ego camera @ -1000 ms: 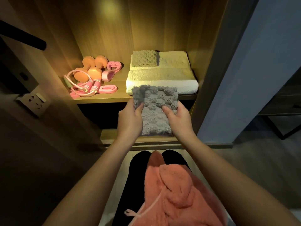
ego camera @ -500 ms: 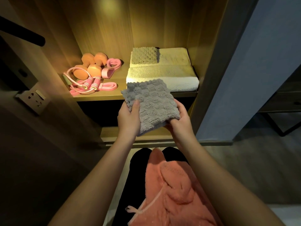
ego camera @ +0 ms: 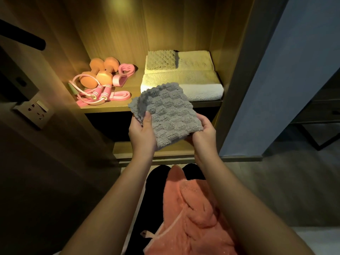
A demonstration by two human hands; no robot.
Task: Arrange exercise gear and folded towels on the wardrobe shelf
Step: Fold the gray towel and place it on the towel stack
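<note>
A folded grey towel [ego camera: 169, 113] is held in front of the wardrobe shelf [ego camera: 110, 109], tilted, its far edge over the shelf's front. My left hand [ego camera: 142, 134] grips its left edge and my right hand [ego camera: 203, 134] holds its near right corner from below. On the shelf's right lies a large white folded towel [ego camera: 200, 81] with a small folded grey towel [ego camera: 161, 60] on its back left. At the shelf's left lie two orange dumbbells [ego camera: 99, 70], a pink skipping rope [ego camera: 92, 92], a pink band [ego camera: 119, 95] and a pink heart-shaped grip [ego camera: 125, 70].
A pink towel [ego camera: 189, 218] lies on my lap below the hands. A lower shelf [ego camera: 165, 153] sits under the lit one. A wall socket [ego camera: 35, 111] is on the left panel and a grey-blue door panel [ego camera: 285, 70] stands on the right.
The grey towel went from hanging upright to lying flat and tilted, and both hands moved it up and forward towards the shelf's front edge.
</note>
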